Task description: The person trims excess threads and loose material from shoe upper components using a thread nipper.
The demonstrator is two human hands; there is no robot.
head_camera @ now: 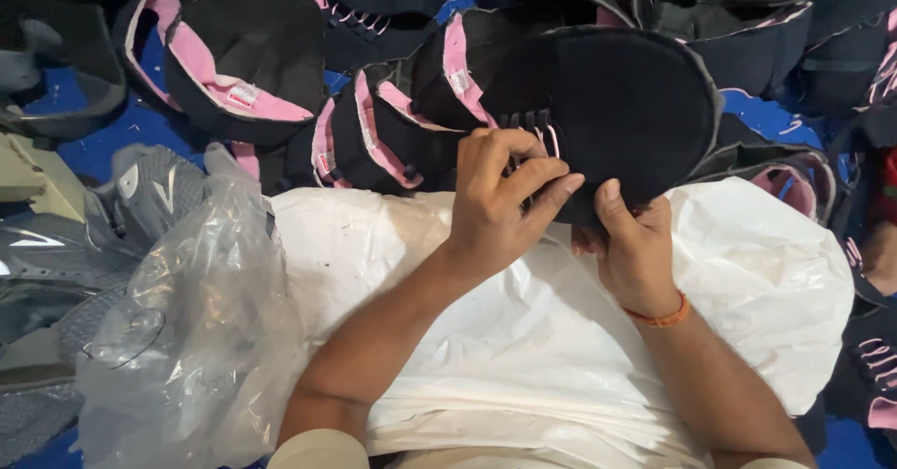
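At the middle of the head view, the left hand (495, 198) has its fingers (542, 184) curled down and pressed together over the lacing area of a dark navy fabric shoe upper with pink lining (598, 95), pinching the thin pale lace loops (547, 137) against the cloth. Just beside it, the right hand (635, 245) grips the near edge of the same upper, thumb on top and the other fingers tucked underneath, so both hands are clamped on this one piece. An orange thread band (659, 318) circles the right wrist.

Both hands hold the upper just above a crumpled white plastic sheet (523, 338) that covers the person's lap or the surface below; I cannot tell which. Left of it lies a clear, wrinkled plastic bag (187, 338), touching the white sheet, and beyond that some grey mesh shoe pieces (84, 245).

Behind the held upper, a large heap of similar navy and pink uppers (243, 58) spreads across a blue ground (103, 142), some showing lace loops of their own. As a judgement, the work on this piece sits at its lacing part and looks unfinished, since the fingers grip the loops; how many of the heaped uppers are already handled and how many remain cannot be told from their look, though the heap suggests much of the batch lies around the person
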